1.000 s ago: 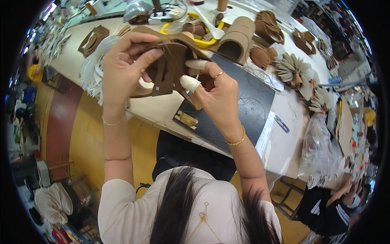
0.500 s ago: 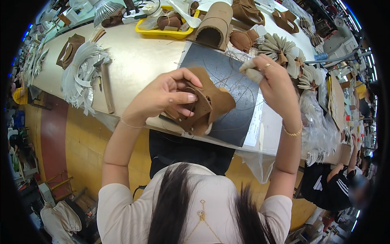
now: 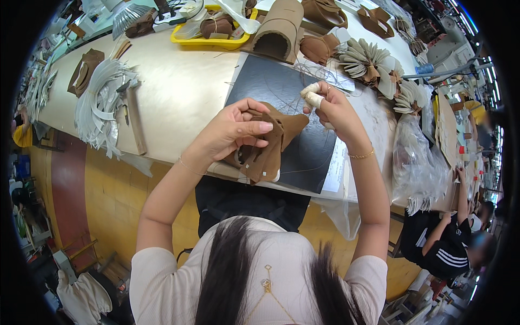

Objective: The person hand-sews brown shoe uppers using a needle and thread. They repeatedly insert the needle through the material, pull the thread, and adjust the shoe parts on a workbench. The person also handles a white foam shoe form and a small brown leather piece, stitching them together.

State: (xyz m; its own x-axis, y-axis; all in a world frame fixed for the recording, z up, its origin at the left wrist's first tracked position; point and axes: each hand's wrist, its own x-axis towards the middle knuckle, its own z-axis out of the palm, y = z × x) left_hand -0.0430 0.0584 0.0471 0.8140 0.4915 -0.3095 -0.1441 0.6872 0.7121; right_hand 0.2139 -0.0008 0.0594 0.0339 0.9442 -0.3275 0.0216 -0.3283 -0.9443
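Left grip: here's the left hand (image 3: pixel 230 130), thumb and fingers pinching a folded, brown, leather-looking piece (image 3: pixel 290 125) over the near-left part of the flat black rectangular mat (image 3: pixel 260 81); whether it rests there, I can't tell;
Right grip: up goes the right hand (image 3: pixel 337 111) above the mat's right half, off-white wrapped fingertips (image 3: pixel 313 99) pressed together; can't tell what, if anything, they hold;
Slip risk: only one hand on that piece; a loose pinch could let its layers slide out of line;
Snag risk: fine dark thread loops (image 3: pixel 319 70) lie on the mat's far edge; a sweeping finger might tangle them;
Leather texture: matte, suede-like, bendy, flaps with cut edges;
Beyond the mat: a stiff brown arched shell (image 3: pixel 280 24); left of it, a glossy yellow plastic tray (image 3: pixel 184 40);
Left of the mat: a limp bundle of white strips (image 3: pixel 97 100) beside a wooden-handled hammer (image 3: pixel 135 122);
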